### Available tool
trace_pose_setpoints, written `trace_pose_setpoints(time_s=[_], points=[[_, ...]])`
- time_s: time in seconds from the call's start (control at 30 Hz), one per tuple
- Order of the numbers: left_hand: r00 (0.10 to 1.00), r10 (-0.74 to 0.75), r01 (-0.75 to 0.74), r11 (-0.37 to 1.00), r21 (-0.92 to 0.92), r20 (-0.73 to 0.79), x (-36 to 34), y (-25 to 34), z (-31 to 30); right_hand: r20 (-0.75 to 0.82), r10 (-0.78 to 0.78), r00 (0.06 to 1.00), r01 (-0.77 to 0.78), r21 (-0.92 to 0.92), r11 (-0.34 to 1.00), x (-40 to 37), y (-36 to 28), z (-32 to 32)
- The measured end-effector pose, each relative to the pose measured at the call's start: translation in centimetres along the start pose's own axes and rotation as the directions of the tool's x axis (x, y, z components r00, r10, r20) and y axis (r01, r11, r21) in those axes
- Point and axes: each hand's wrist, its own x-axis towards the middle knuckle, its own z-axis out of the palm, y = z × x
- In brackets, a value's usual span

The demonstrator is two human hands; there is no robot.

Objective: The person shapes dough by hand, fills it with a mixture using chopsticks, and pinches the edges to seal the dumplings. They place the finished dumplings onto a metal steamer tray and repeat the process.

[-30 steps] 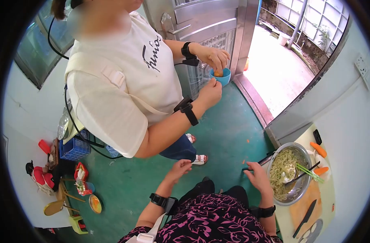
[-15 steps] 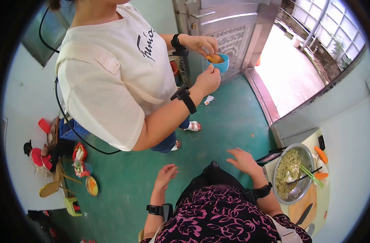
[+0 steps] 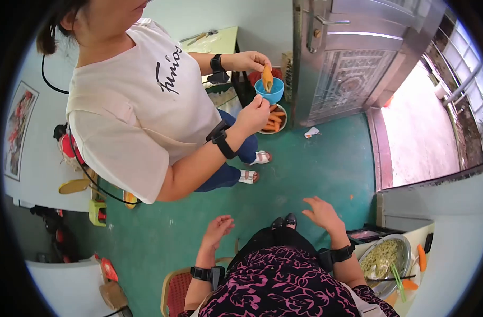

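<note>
My left hand (image 3: pixel 218 230) hovers over the green floor left of my lap, fingers loosely bent and apart, holding nothing. To the right, my right hand (image 3: pixel 324 215) is raised with its fingers spread, also with nothing in it. Nearest to that hand is a metal bowl (image 3: pixel 407 252) of pale green shreds (image 3: pixel 381 259), with green chopsticks (image 3: pixel 396 281) resting in it. A person in a white T-shirt (image 3: pixel 122 100) stands in front of me. One of that person's hands holds a light blue cup (image 3: pixel 270 95); the other lifts a limp orange-yellow piece (image 3: pixel 267 79) over it.
A basin of carrots (image 3: pixel 273 120) stands on the floor beyond the person. The metal door (image 3: pixel 355 74) is ajar, and a white scrap (image 3: pixel 312 132) lies near it. Carrots (image 3: pixel 422 258) lie beside the metal bowl. A chair with a red woven seat (image 3: pixel 177 290) is at my left.
My view has turned left, bringing the carrot basin and chair into sight. The person has raised the orange-yellow piece out of the cup. My hands keep nearly the same pose.
</note>
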Motion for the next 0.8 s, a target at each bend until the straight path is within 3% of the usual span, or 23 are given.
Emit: trace_pose_setpoints(time_s=[0.17,0.37,0.63,0.8], points=[[0.999,0.021,-0.023,0.998,-0.053,-0.035,0.1,0.6,0.3,0.156,0.019,0.988,-0.004,-0.094,0.996,1.9,0.4,-0.5],[0.995,0.038,-0.049,0.99,-0.13,-0.092,1.0,2.0,-0.9,0.158,-0.051,0.986,0.08,-0.181,0.98,5.6,-1.6,-2.0],[0.969,0.089,-0.142,0.964,-0.225,-0.232,1.6,2.9,-4.8,0.168,-0.215,0.962,0.239,-0.141,0.961,10.8,-6.2,-0.8],[0.979,0.123,-0.159,0.96,-0.232,-0.165,2.6,-0.3,-6.4,0.202,-0.23,0.952,0.263,-0.154,0.952,12.0,-5.0,0.2]])
